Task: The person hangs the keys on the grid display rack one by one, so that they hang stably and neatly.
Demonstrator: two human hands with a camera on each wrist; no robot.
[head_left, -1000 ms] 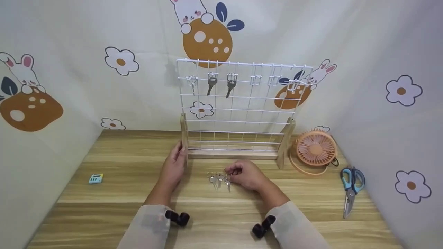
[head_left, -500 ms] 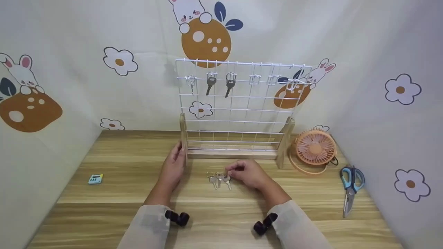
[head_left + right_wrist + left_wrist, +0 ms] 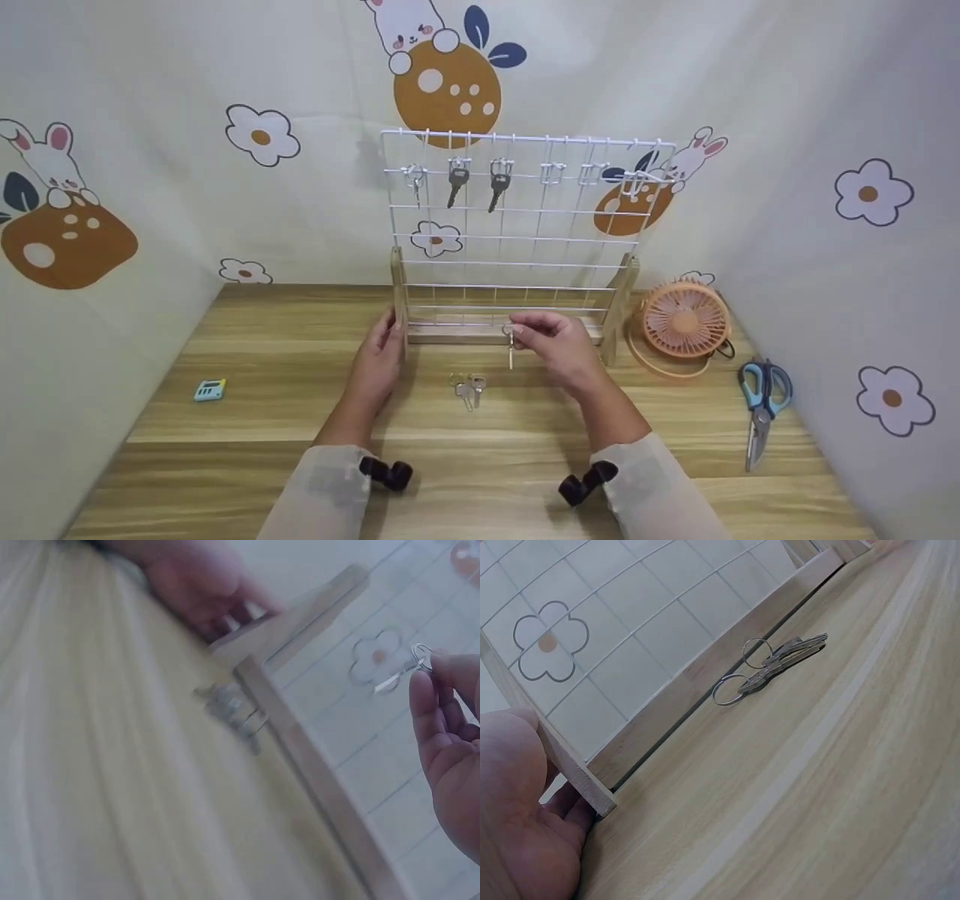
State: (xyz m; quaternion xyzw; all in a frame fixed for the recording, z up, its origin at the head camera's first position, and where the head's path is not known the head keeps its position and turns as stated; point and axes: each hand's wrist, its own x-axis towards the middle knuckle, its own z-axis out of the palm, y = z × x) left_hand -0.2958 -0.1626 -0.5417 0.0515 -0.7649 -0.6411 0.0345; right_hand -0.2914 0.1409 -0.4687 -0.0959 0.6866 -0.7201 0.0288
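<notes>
In the head view, my right hand [image 3: 562, 352] pinches a key [image 3: 511, 354] by its ring, just in front of the rack's base; the key hangs down. The right wrist view shows the same key [image 3: 396, 681] at the thumb and fingertips. My left hand [image 3: 376, 366] holds the left wooden leg [image 3: 398, 289] of a white wire grid rack [image 3: 517, 241], the thumb in front and fingers behind. Two more keys [image 3: 471, 390] with rings lie together on the table before the rack. High on the grid, three keys [image 3: 458, 184] hang from hooks.
Further white hooks [image 3: 591, 174] line the grid's upper right. An orange fan [image 3: 684, 322] stands right of the rack, with scissors [image 3: 759, 412] nearer the right table edge. A small blue-and-yellow device [image 3: 210, 389] lies at left on the wooden table [image 3: 247, 450].
My right hand has lifted one key off the table and moved it up and slightly right, towards the rack. Two keys stay on the table. My left hand has kept its place.
</notes>
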